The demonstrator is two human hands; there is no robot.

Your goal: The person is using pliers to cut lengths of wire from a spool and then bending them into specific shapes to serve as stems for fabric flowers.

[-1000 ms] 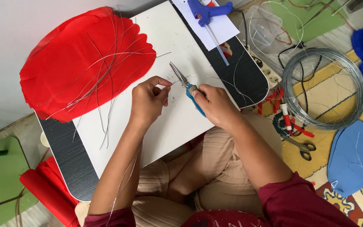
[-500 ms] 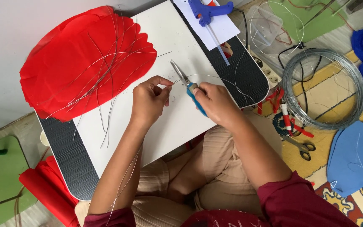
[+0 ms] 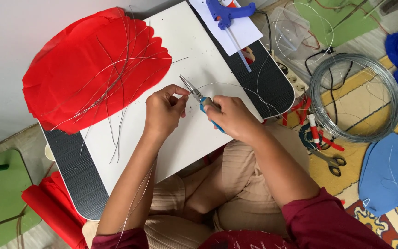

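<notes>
Blue-handled pliers (image 3: 199, 97) clamped in right hand (image 3: 233, 117); left hand (image 3: 164, 110) prob. pinching thin wire (image 3: 226, 85).

The left hand (image 3: 164, 112) has curled tighter, fingers (image 3: 177, 90) pinching beside the pliers (image 3: 198, 96) tip. The pliers have barely tilted.

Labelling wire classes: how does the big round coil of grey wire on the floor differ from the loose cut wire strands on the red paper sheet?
The big round coil of grey wire is wound in many tight loops; the loose cut wire strands are separate, nearly straight lengths fanned across each other. The coil lies on the patterned rug beside the board; the strands lie on the red paper sheet and the white board. Neither hand touches either. Both are thin, bare grey metal wire.
</notes>
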